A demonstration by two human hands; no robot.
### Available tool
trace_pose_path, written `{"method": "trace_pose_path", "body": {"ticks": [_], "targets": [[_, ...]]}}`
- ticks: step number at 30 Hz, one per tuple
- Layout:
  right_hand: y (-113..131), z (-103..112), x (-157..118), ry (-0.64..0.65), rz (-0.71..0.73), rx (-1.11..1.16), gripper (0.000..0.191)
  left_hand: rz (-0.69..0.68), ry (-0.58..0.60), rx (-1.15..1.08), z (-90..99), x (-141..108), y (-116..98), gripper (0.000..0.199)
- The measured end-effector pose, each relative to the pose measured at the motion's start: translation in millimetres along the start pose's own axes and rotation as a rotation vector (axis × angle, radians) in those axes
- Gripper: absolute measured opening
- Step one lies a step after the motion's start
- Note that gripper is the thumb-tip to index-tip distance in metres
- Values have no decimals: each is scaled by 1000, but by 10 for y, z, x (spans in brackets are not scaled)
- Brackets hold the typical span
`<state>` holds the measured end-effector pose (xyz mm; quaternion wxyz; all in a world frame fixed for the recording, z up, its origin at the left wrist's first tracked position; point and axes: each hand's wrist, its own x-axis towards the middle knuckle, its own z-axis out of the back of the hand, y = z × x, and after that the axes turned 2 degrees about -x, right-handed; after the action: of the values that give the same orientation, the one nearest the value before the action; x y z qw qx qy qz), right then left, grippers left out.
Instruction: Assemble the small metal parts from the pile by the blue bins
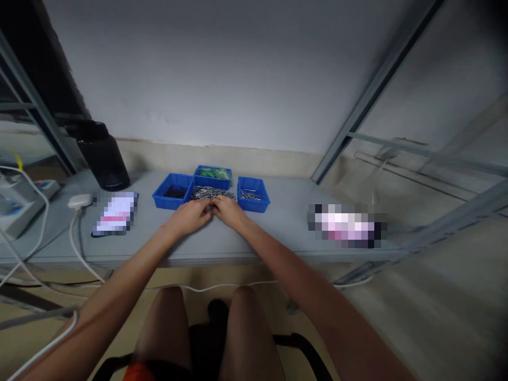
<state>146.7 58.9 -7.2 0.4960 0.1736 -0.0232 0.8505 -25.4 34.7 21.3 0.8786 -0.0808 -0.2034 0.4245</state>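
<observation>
My left hand (pixel 193 216) and my right hand (pixel 230 212) meet at the near edge of a heap of slim silvery metal pieces (pixel 212 193). The fingers of both are bent and drawn together, tips almost touching. Whatever lies between them is too small to make out. Left of the heap stands a blue bin (pixel 157 200) with dark small pieces (pixel 175 192) inside. On the right, another blue bin (pixel 256 206) holds thin silvery pieces (pixel 250 194). Behind the heap, a third blue bin (pixel 212 181) contains green and clear plastic packaging (pixel 215 173).
A black bottle (pixel 103 156) stands at the back left of the grey table (pixel 286 227). Blurred-out phone-like devices lie left (pixel 115 212) and right (pixel 345 225). A white charger (pixel 80 201), cables and a power strip (pixel 24 209) occupy the left end. Metal frame posts (pixel 353 124) rise at the sides.
</observation>
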Motion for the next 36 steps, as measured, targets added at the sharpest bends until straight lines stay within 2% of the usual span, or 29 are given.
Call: {"method": "trace_pose_path", "body": {"ticks": [3,7,10,16,19,24,29,33,36], "targets": [[-39,-39,-4,-60,-14,10,24,-4,-22,35,-132,-119,-17,21],[-37,-53,-26,-73,5,25,24,3,-60,89,-234,-158,7,23],[1,-47,-43,-59,-25,16,24,28,-82,47,-245,-134,40,24],[74,-19,-103,-72,-180,80,32,53,-121,-17,-239,-114,97,23],[127,-14,-171,-120,-178,122,31,66,-146,-41,-236,-124,112,23],[236,-36,-310,-231,-142,274,26,30,-150,-145,-224,-146,114,21],[302,-29,-362,-229,-193,504,22,-8,-86,-170,-226,-150,108,25],[315,-21,-365,-216,-146,595,24,-14,-86,-132,-233,-146,126,27],[299,-36,-359,-220,-163,662,20,-34,-82,-140,-242,-147,152,30]]}}
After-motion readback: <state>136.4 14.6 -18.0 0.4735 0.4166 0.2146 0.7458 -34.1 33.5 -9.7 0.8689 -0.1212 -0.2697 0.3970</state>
